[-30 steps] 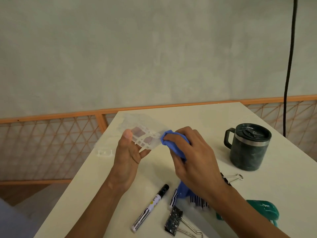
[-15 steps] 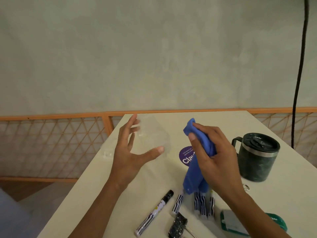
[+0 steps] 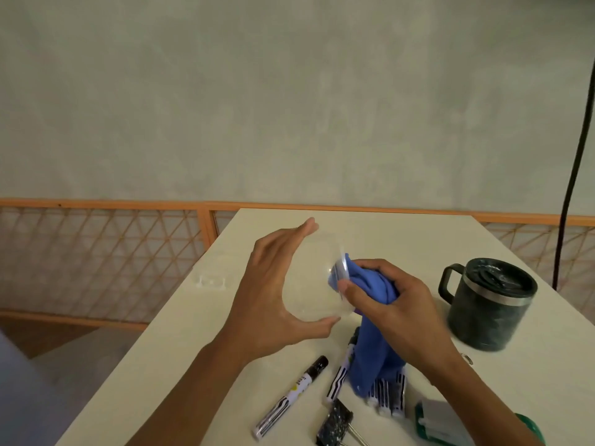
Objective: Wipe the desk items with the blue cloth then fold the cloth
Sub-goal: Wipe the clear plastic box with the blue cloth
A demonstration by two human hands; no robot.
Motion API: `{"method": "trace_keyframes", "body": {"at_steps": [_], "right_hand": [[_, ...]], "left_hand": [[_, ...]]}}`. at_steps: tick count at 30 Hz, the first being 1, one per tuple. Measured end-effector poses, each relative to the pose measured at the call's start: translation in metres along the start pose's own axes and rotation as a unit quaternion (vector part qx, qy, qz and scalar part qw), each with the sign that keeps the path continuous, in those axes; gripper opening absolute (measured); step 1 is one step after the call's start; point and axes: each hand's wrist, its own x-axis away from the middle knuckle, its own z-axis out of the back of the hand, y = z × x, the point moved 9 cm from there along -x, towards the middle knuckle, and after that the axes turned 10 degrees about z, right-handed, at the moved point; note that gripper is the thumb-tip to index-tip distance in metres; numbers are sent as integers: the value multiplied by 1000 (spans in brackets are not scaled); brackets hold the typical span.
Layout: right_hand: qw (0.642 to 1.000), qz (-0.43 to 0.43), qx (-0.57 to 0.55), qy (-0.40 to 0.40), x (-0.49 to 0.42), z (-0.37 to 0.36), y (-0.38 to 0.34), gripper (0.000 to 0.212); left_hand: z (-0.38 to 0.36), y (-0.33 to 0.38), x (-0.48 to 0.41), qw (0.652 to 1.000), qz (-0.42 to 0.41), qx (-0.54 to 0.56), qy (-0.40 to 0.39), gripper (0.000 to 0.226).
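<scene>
Hold the clear plastic piece (image 3: pixel 311 284) steady between thumb and fingertips of the wide-spread left hand (image 3: pixel 273 297), above the middle of the table (image 3: pixel 386 233), and rub softly with the blue cloth (image 3: pixel 370 286) bunched tight in the right hand (image 3: pixel 402 313).

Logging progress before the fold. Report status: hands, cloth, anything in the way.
Left hand holds clear plastic case, thumb and fingertips. Right hand grips blue cloth against the case. Markers under the cloth's tail, mug to the right; nothing blocking.
</scene>
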Motion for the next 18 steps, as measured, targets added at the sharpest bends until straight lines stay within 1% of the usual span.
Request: {"method": "trace_keyframes", "body": {"at_steps": [4, 6, 9, 11, 14, 16, 18], "right_hand": [[1000, -20, -6, 6, -1, 2, 6, 22], [1000, -15, -3, 14, 0, 4, 6, 24], [999, 1, -1, 34, 1, 8, -1, 36], [999, 21, 11, 43, 2, 9, -6, 39], [991, 92, 61, 76, 4, 14, -19, 38], [973, 169, 112, 110, 7, 18, -35, 34], [950, 228, 168, 133, 10, 18, -52, 39]], "left_hand": [[5, -3, 0, 1000, 7, 26, 2, 133], [7, -8, -1, 1000, 12, 20, -4, 136], [7, -14, -2, 999, 19, 19, -22, 136], [8, -15, -2, 1000, 17, 10, -21, 134], [10, -15, -2, 1000, 15, 11, -8, 132], [11, -18, -2, 1000, 17, 11, -3, 133], [10, -19, -3, 1000, 16, 6, -4, 134]]}}
